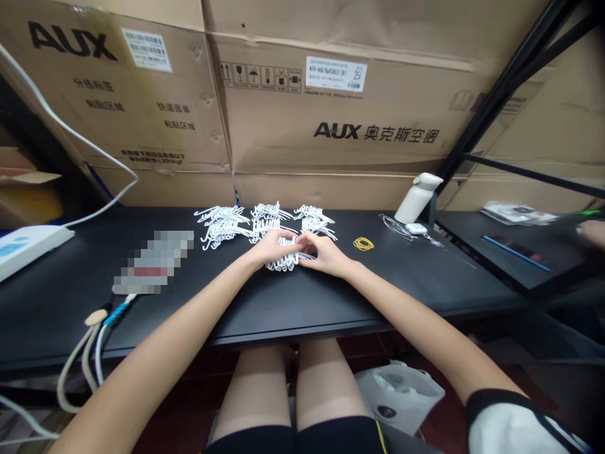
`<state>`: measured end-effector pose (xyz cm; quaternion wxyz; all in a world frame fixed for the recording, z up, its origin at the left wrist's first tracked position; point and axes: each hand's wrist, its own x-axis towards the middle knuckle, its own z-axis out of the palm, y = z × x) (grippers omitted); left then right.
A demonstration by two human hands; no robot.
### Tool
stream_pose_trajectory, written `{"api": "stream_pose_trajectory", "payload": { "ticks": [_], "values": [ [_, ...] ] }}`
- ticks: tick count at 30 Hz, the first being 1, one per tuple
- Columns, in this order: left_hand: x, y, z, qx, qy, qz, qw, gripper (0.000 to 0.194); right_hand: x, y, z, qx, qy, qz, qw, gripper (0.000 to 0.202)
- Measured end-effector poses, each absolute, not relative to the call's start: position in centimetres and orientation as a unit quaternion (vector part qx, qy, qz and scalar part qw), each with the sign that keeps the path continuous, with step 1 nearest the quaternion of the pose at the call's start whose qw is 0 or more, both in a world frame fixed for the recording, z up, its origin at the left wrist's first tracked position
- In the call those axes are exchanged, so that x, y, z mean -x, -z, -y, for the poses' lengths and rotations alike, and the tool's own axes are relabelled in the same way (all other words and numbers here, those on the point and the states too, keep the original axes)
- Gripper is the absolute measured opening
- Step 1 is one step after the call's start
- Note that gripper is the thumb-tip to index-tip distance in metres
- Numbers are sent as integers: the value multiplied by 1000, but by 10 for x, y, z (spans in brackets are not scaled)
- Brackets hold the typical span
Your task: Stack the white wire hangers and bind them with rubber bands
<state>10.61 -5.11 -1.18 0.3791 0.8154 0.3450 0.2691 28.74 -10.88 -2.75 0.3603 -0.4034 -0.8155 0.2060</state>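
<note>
Both hands meet at a bundle of white hooks [282, 260] near the middle of the black table. My left hand [274, 247] has its fingers wrapped round the bundle's upper left side. From the right, my right hand [324, 252] curls its fingers and thumb on the bundle's right end, close to the left fingertips. Behind the hands lie more white hook bundles: some at the left [222, 224], some in the middle [267, 214] and some at the right [316, 221]. Yellow rubber bands [363, 243] lie right of my right hand.
A phone [155, 261] with a cord lies at the left, near a white power strip [33, 246]. A white bottle [416, 198] and a small white case [416, 229] stand back right. Cardboard boxes [283, 145] line the back. Another person's hand [592, 233] shows far right.
</note>
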Motion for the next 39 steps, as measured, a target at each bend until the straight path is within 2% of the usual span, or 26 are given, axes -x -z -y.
{"api": "stream_pose_trajectory", "payload": {
  "ticks": [25, 28, 31, 35, 39],
  "values": [
    [-104, 21, 41, -741, -312, -337, 491, 51, -293, 21, 111, 395, -196, 824, 357, 33],
    [-104, 16, 47, -782, -325, -335, 413, 42, -298, 16, 112, 401, -204, 816, 363, 30],
    [-105, 6, 59, -852, -325, -317, 259, 29, -303, 13, 109, 408, -212, 794, 398, 31],
    [-108, -3, 76, -927, -243, -250, 141, 33, -307, 16, 101, 445, -195, 732, 478, 20],
    [-110, 1, 81, -957, -158, -232, 78, 31, -308, 19, 97, 472, -179, 698, 508, 15]
  ]
}}
